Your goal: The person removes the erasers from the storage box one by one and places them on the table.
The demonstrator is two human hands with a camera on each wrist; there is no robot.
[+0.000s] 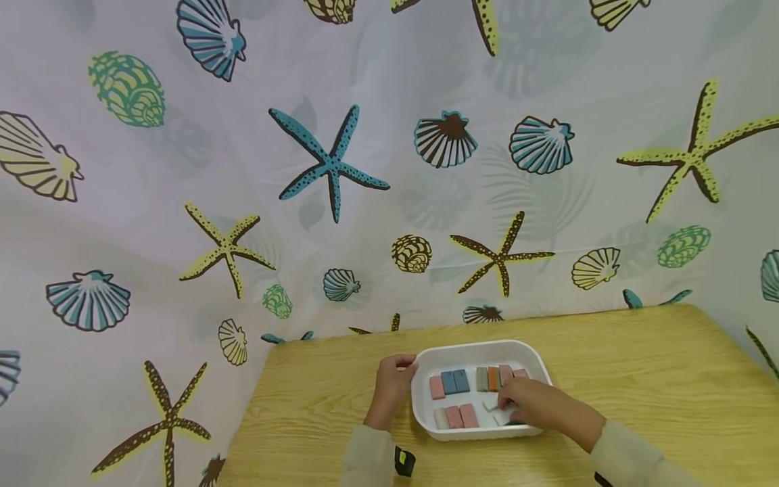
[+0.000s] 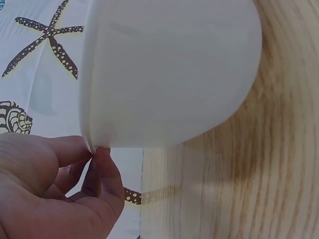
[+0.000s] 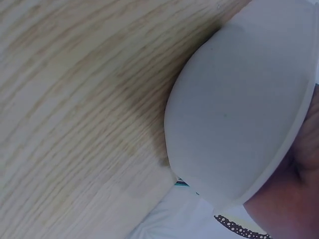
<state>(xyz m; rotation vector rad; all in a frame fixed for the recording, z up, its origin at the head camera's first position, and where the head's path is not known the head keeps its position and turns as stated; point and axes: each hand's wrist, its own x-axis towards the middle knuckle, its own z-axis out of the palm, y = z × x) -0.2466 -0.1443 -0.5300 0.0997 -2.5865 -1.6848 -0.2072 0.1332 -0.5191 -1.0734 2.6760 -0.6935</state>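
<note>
A white tray (image 1: pixel 481 433) with rounded corners sits on the table, holding small rectangular blocks in rows. My left hand (image 1: pixel 392 384) pinches its left rim between thumb and fingers; the left wrist view shows this hand (image 2: pixel 65 186) at the edge of the tray's outer wall (image 2: pixel 169 69). Over the right side of the tray, my right hand (image 1: pixel 541 404) reaches in with fingers bent down at a white block (image 1: pixel 489 406). Another white piece (image 1: pixel 500 418) lies below the fingertips. I cannot tell whether the right fingers grip one. In the right wrist view the tray wall hides most of that hand (image 3: pixel 284 204).
Inside the tray lie blue blocks (image 1: pixel 455 381), an orange block (image 1: pixel 493 379), a grey-green block (image 1: pixel 482 379) and pink blocks (image 1: pixel 460 416). A wooden table (image 1: pixel 639 379) extends around the tray. Behind it hangs a curtain (image 1: pixel 377 284) printed with shells and starfish.
</note>
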